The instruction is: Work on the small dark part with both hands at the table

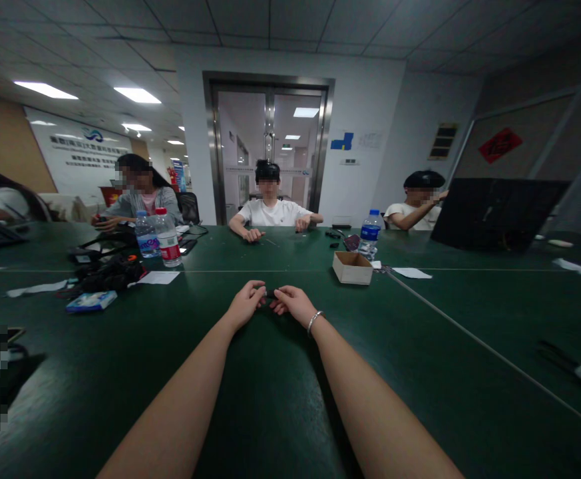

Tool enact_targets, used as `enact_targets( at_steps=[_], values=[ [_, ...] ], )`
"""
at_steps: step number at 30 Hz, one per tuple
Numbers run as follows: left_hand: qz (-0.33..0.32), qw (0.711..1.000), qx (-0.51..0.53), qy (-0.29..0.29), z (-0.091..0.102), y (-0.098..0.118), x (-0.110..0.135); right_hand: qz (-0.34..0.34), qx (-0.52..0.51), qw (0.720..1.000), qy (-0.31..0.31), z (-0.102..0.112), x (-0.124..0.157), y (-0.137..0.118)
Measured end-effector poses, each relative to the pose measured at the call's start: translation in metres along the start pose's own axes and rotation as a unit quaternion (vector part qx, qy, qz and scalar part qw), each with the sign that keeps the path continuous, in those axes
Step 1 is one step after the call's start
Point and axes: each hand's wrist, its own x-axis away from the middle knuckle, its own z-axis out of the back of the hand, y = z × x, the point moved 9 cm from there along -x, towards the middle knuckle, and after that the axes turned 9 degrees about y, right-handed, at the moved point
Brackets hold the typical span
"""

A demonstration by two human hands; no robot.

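Observation:
Over the green table, both hands meet in the middle of the view at a small dark object (271, 293). It is short and narrow, and its exact kind is too small to make out. My right hand (295, 306), with a silver bracelet at the wrist, pinches its right end between thumb and fingers. At the left end, my left hand (245, 304) is closed in a pinch, its thumb and fingertips against the object. The fingers cover part of it.
An open cardboard box (352, 271) stands to the right, a blue-capped water bottle (370, 234) behind it. On the left are a red-capped bottle (168, 243), black cables (113, 274) and a blue-white packet (91, 302). Several people sit around the table (270, 399).

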Motion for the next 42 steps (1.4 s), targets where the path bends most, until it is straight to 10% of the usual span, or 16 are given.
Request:
enact_targets(
  at_steps=[42],
  values=[
    [0.014, 0.999, 0.029, -0.012, -0.002, 0.002, -0.002, 0.042, 0.007, 0.998, -0.045, -0.004, 0.005, -0.006]
  ],
)
